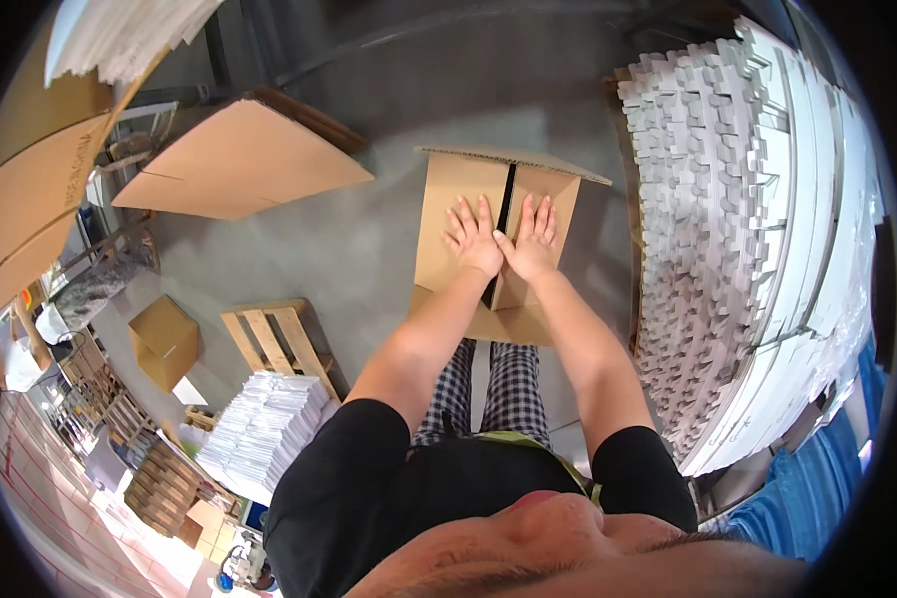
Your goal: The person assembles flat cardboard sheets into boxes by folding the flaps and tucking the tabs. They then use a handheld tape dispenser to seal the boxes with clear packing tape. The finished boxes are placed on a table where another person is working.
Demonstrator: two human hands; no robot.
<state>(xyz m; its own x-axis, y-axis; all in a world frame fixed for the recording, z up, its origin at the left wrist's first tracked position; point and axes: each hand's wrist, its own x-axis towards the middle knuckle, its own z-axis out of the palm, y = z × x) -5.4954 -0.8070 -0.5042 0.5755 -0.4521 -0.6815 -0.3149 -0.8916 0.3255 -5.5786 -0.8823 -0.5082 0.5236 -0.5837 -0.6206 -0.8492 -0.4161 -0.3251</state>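
Note:
A brown cardboard box stands in front of me, two of its flaps folded inward with a dark gap between them. Its far flap sticks outward beyond the top, and a near flap hangs out toward my legs. My left hand lies flat on the left folded flap, fingers spread. On the right folded flap rests my right hand, also flat with fingers apart. The two thumbs meet close to the gap. Neither hand holds anything; what is inside the box cannot be made out.
To the right rises a tall stack of white folded cardboard pieces. A large flat cardboard sheet lies at the far left. Nearer on the left are a wooden pallet, a stack of white sheets and a closed carton.

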